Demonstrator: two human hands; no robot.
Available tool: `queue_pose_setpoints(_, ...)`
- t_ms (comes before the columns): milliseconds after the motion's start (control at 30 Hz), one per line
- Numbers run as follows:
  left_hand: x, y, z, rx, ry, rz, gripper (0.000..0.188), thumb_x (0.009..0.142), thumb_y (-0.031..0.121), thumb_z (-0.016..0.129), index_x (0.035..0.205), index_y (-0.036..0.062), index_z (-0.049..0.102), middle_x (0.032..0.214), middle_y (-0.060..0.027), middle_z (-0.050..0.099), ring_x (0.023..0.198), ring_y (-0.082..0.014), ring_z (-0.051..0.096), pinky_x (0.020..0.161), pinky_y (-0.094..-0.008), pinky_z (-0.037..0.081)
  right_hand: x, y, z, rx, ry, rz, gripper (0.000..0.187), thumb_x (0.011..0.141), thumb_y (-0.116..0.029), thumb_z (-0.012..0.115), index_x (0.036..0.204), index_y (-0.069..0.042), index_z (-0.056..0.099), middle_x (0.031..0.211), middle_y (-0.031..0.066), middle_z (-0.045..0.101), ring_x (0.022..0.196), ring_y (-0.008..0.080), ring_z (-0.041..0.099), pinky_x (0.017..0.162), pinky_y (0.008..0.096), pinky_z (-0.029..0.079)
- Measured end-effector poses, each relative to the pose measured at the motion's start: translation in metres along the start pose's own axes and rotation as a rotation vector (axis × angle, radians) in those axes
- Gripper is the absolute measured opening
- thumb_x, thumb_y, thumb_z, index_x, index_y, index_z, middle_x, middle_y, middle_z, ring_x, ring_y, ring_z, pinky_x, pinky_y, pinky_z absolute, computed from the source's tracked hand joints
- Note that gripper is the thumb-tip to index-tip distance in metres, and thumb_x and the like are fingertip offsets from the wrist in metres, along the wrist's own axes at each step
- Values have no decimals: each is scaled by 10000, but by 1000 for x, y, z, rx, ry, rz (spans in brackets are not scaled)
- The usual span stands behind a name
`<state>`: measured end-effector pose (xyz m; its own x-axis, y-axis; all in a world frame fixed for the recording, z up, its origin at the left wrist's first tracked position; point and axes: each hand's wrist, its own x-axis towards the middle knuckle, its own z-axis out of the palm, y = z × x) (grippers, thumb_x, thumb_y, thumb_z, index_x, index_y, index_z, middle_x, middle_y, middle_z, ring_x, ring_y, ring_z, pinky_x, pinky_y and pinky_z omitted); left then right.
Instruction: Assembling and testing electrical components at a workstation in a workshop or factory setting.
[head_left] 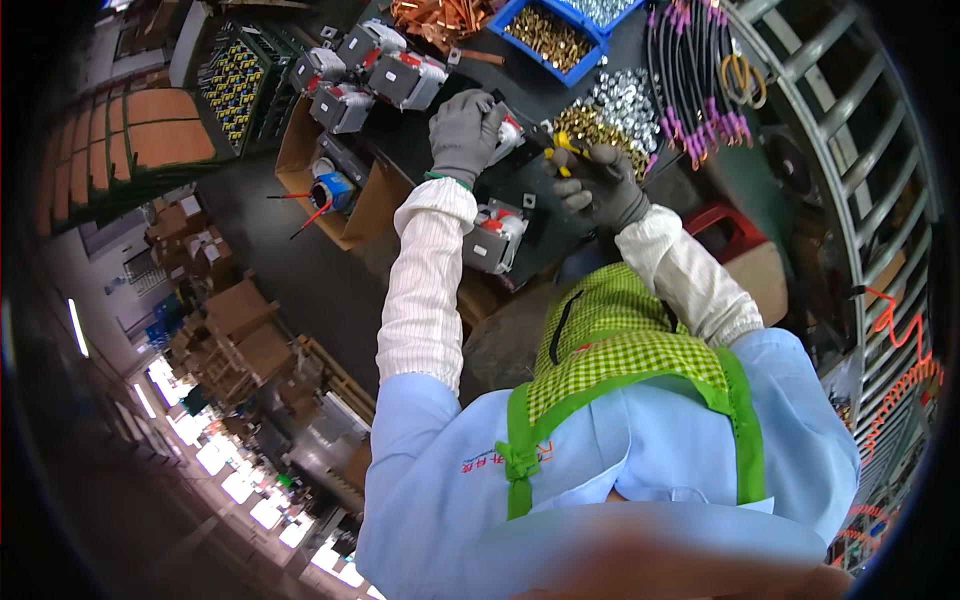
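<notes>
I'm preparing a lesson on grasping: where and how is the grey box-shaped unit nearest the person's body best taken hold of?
Probably by opposite flat sides of the grey box-shaped unit, coming from the person's side: it sits by the near edge of the dark bench, while the white left sleeve passes along its left.

Grey floor (325, 290), white tube light (77, 328) (lit)

Honestly the gloves (462, 137) look like matt cloth, tool handles (565, 140) smooth plastic, blue tray (583, 70) glossy plastic, silvery hardware (618, 105) shiny metal, box (380, 203) matt cardboard.
</notes>
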<state>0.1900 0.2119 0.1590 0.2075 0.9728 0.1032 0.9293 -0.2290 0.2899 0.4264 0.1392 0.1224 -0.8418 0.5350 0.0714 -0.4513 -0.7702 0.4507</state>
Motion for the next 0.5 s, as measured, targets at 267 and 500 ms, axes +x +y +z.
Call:
queue_pose_setpoints(267, -15, 8, 3, -27, 90, -56, 347, 899, 431, 585, 963, 99, 663, 1039, -104, 651, 943, -332, 605, 828, -440, 475, 5, -8, -24, 184, -47, -33, 484, 831, -244, 577, 1179, 84, 507, 1126, 136, 469, 731, 137, 405, 561, 228, 400)
queue_pose_setpoints(500, -16, 0, -2, 95, 147, 63, 344, 899, 424, 584, 981, 101, 668, 1057, -89, 653, 1001, -308, 591, 900, -438, 417, 11, 0, -29, 143, -37, -1, 500, 825, -258, 605, 1197, 71, 540, 1150, 138, 470, 759, 141, 406, 574, 212, 393)
